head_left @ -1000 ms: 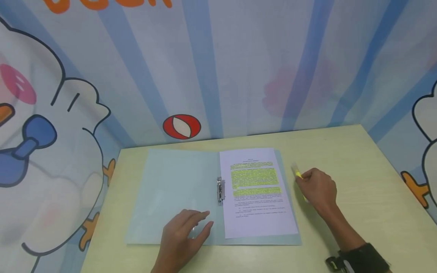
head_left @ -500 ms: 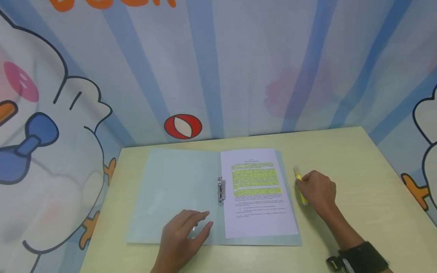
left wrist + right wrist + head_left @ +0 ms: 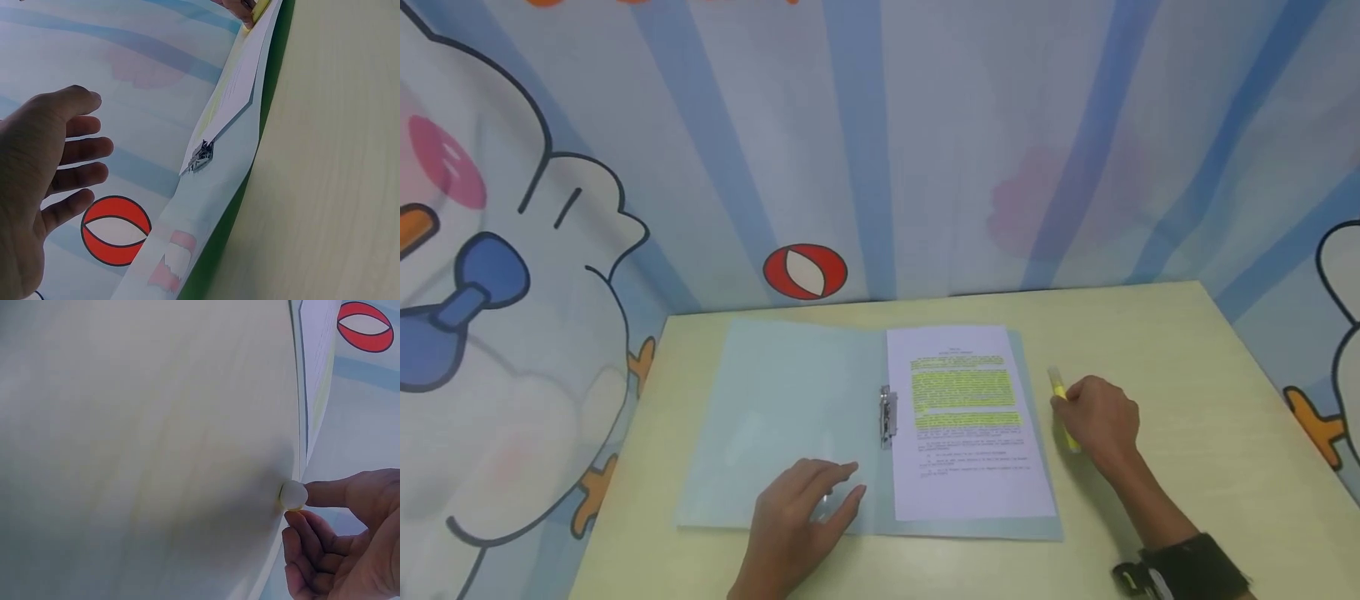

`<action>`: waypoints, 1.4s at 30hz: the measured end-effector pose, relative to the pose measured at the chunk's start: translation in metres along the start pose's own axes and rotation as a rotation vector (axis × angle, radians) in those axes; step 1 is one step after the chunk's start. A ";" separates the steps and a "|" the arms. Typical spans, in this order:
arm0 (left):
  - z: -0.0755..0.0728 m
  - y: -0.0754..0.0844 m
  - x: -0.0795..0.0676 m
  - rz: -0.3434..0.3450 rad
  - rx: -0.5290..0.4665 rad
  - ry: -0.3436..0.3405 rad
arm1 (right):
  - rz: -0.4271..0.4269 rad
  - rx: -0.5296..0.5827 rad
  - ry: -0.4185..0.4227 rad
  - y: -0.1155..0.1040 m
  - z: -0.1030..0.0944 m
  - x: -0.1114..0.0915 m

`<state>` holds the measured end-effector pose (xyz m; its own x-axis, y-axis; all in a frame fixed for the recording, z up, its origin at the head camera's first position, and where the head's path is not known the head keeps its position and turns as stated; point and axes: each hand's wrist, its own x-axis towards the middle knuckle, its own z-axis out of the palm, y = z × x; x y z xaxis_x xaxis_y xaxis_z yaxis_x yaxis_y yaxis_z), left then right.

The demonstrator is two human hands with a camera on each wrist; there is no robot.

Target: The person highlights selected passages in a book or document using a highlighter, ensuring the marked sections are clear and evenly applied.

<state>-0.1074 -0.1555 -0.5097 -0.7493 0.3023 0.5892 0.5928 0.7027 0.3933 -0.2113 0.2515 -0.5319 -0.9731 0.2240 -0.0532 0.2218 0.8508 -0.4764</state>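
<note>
My right hand point(image 3: 1097, 421) pinches a yellow highlighter point(image 3: 1059, 392) between thumb and fingers, close over the table to the right of an open folder. In the right wrist view the highlighter's round white end point(image 3: 294, 495) shows between thumb and fingertips. The pale blue folder point(image 3: 790, 400) lies spread flat, with a metal clip point(image 3: 887, 417) at its fold. On its right side is a printed page point(image 3: 970, 496), whose upper paragraphs are marked in yellow. My left hand point(image 3: 797, 517) hovers over the folder's lower left side, relaxed fingers apart and holding nothing.
The light wooden table point(image 3: 1210, 400) extends right of the folder. Behind it hangs a striped blue cloth backdrop point(image 3: 940, 150) with cartoon figures. A dark band point(image 3: 1197, 567) wraps the right wrist.
The highlighter, blurred a second ago, has steadied in my right hand, and more of its near end shows. The left hand has barely moved. The head view has tilted slightly.
</note>
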 end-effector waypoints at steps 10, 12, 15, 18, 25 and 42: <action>-0.003 -0.012 0.001 -0.003 0.059 0.056 | 0.023 -0.011 -0.021 0.001 -0.001 0.000; -0.006 -0.018 0.000 -0.028 0.099 0.070 | 0.027 -0.007 -0.024 0.002 -0.001 -0.002; -0.013 -0.028 0.000 -0.096 0.175 0.078 | 0.026 -0.011 -0.012 0.001 0.000 -0.003; -0.021 -0.041 -0.001 -0.156 0.215 0.108 | 0.001 -0.022 0.022 0.000 -0.001 -0.004; -0.042 -0.069 -0.008 -0.289 0.247 0.151 | -0.217 0.076 0.075 -0.004 -0.009 -0.006; -0.061 -0.108 -0.018 -0.880 0.262 -0.182 | -0.501 -0.010 -0.368 0.000 -0.010 -0.017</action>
<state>-0.1396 -0.2763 -0.5195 -0.9448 -0.3265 0.0271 -0.2781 0.8428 0.4608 -0.1939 0.2524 -0.5225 -0.9160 -0.3811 -0.1250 -0.2688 0.8147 -0.5138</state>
